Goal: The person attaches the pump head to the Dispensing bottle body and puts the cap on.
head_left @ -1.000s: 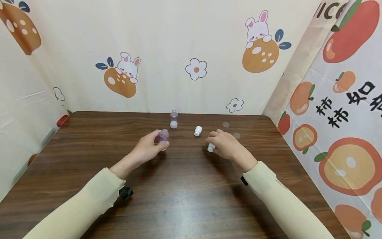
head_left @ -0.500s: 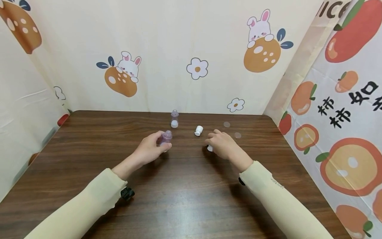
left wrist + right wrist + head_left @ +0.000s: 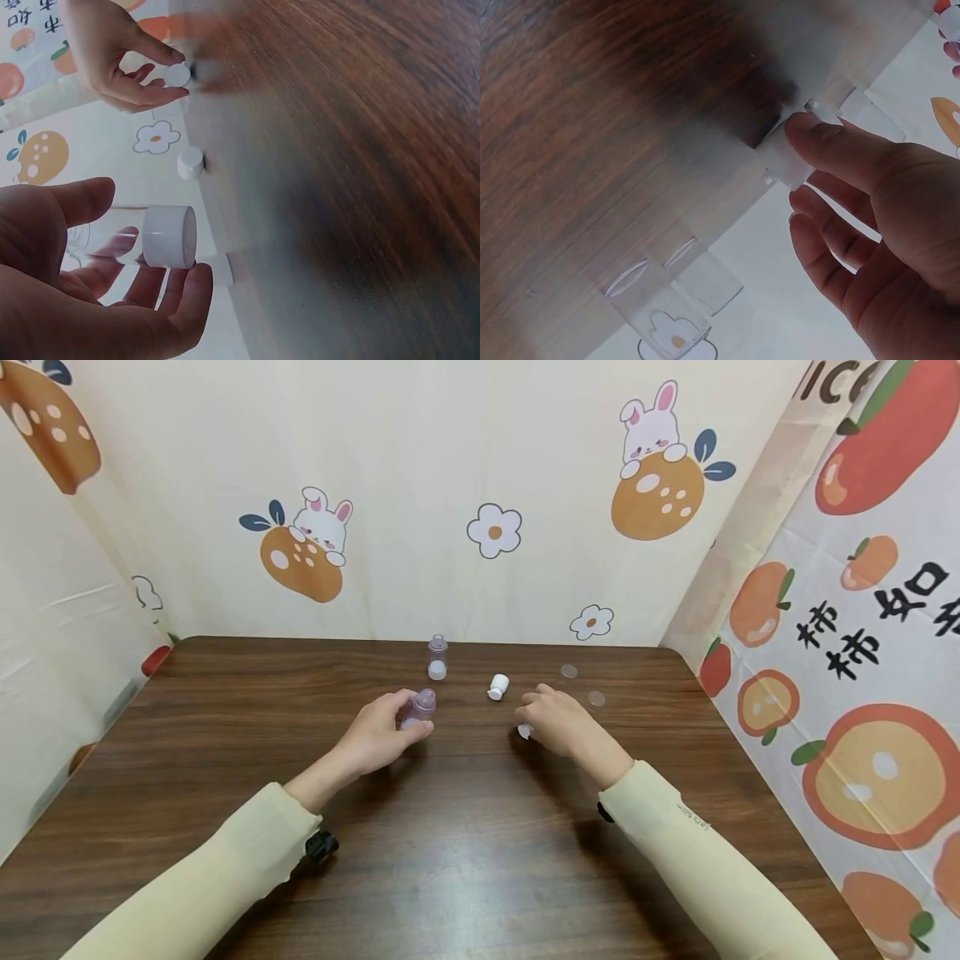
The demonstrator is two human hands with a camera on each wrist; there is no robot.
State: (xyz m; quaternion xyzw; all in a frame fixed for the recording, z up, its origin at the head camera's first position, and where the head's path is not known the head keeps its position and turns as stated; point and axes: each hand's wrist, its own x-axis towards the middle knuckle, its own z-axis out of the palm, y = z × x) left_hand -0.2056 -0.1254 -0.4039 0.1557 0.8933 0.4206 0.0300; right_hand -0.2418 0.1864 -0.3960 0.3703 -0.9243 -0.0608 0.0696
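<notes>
Holds in the curled left grip [image 3: 378, 737] a tilted clear bottle [image 3: 423, 703], seemingly empty; best kept steady. Behind, shows a second bottle [image 3: 437, 655] upright on the surface [image 3: 450, 835], white at its base, then a white fitting [image 3: 498, 687]. Pinches another fitting [image 3: 524, 731] in the right grip [image 3: 558, 722], best by its sides. Beyond, shows two see-through cups [image 3: 596, 698] with nothing visible inside.

Table [image 3: 465, 827] bears bottle [image 3: 437, 660], white piece [image 3: 498, 687] — seemingly two clear covers [image 3: 569, 671] [image 3: 596, 698].

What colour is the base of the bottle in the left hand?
White; the base shows best in the left wrist view.
</notes>
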